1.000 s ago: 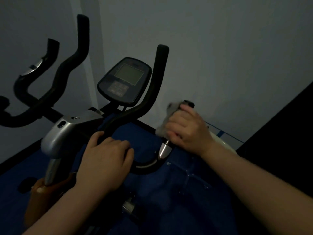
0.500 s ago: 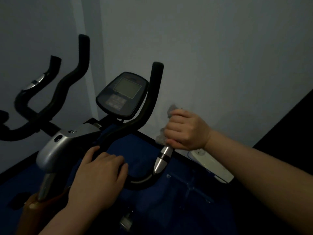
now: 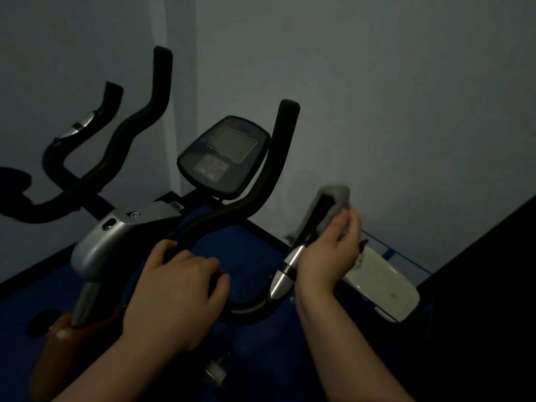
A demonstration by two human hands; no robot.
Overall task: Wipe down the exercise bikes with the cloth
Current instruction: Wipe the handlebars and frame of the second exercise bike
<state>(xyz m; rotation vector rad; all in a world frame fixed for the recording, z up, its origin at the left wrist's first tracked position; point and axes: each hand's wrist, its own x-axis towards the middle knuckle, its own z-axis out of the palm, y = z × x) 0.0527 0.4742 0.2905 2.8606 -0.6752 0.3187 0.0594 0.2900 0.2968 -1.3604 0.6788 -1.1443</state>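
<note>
An exercise bike stands in front of me in dim light, with black curved handlebars [image 3: 272, 175] and a dark console [image 3: 224, 156] with a grey screen. My left hand [image 3: 177, 294] rests closed over the lower bend of the handlebar. My right hand [image 3: 327, 253] grips a grey cloth [image 3: 338, 198] wrapped around the right handlebar end, just above its silver sensor piece [image 3: 285, 271]. The cloth covers the tip of that grip.
A second bike's black handlebars [image 3: 127, 129] rise at the left. A silver-grey bike housing [image 3: 98, 245] sits below them. A white flat object [image 3: 383, 282] lies on the blue floor by the wall at the right. Walls are close behind.
My right hand has slid the cloth up along the right handlebar end, uncovering more of the silver sensor piece. My left hand stays on the bar. The view has shifted slightly.
</note>
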